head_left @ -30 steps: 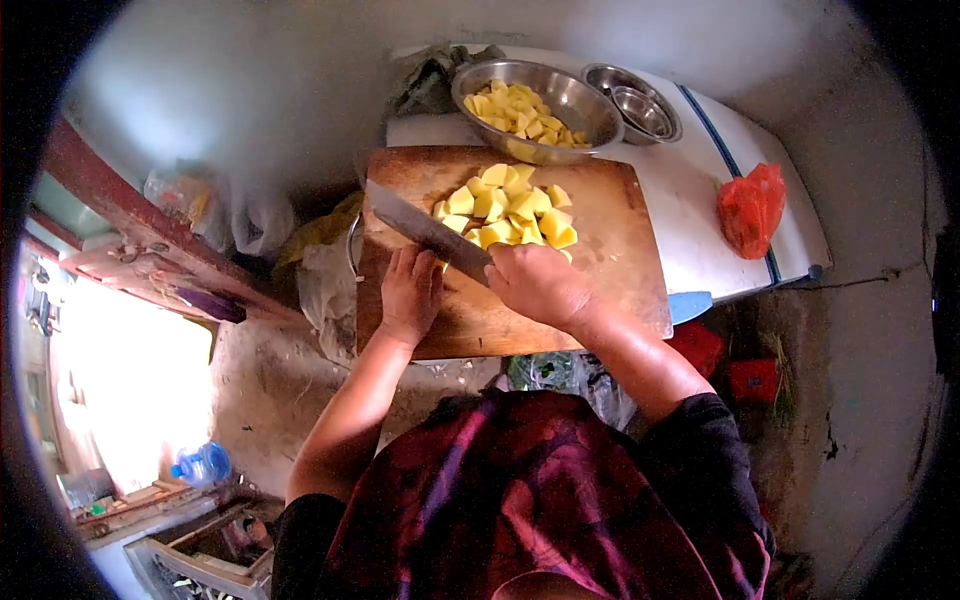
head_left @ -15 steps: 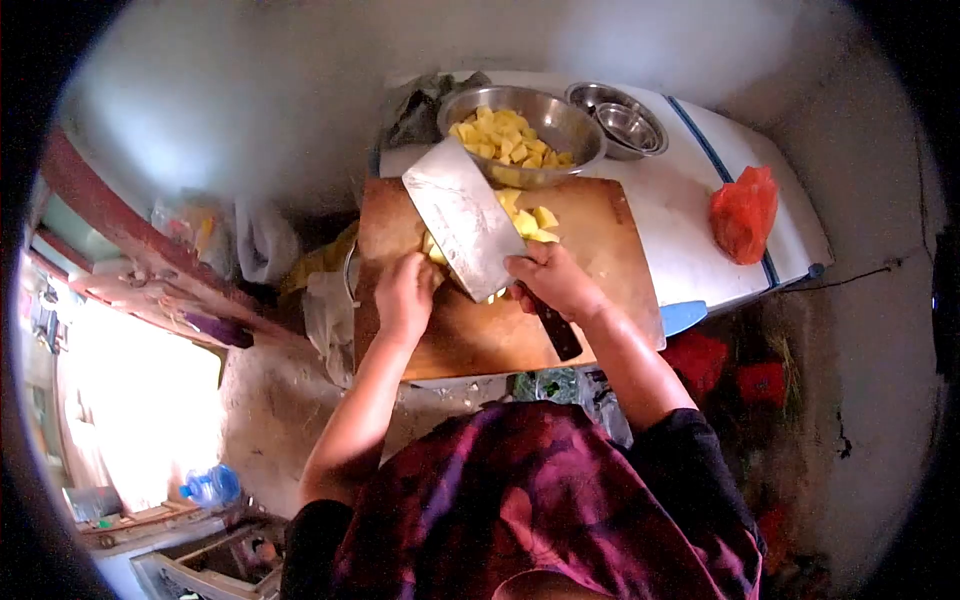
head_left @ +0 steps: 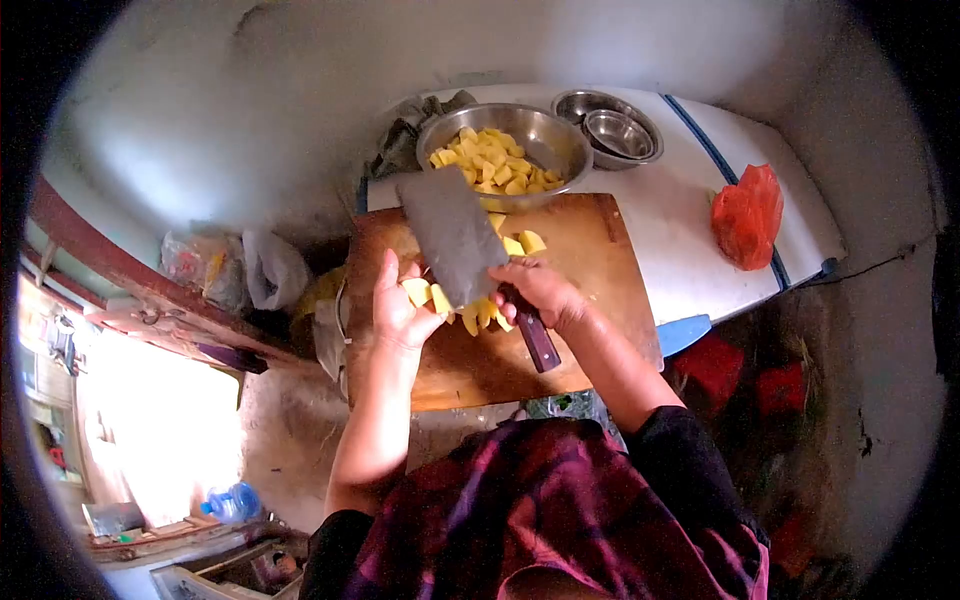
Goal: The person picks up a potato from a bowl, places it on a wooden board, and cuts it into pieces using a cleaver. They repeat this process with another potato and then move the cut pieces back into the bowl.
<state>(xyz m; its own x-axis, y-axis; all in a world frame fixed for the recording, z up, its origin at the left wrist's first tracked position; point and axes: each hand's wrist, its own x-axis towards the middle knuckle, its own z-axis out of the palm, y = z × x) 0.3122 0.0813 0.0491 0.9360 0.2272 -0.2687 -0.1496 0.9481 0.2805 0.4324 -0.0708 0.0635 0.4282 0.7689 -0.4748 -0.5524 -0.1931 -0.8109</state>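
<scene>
My right hand (head_left: 540,292) is closed round the dark handle of a cleaver (head_left: 447,235), whose broad grey blade is tilted over the cutting board (head_left: 590,345). My left hand (head_left: 398,305) is open at the board's left side, thumb and fingers spread. Cut potato chunks (head_left: 416,291) lie against its palm, beside the blade's edge. More potato pieces (head_left: 482,316) show just below the blade, between my hands. A few chunks (head_left: 530,242) rest on the board beyond my right hand. Some of my left fingers are partly hidden behind the cleaver.
Behind the board stands a steel bowl (head_left: 570,150) with many potato chunks. Smaller metal bowls (head_left: 618,135) are nested to its right. A red plastic bag (head_left: 746,218) sits on the white surface at the right. A blue object (head_left: 684,334) pokes out beside the board.
My left hand has opened from a curled grip, its fingers now spread beside the potato chunks. The cleaver blade has turned, looking darker, and more chunks show below it.
</scene>
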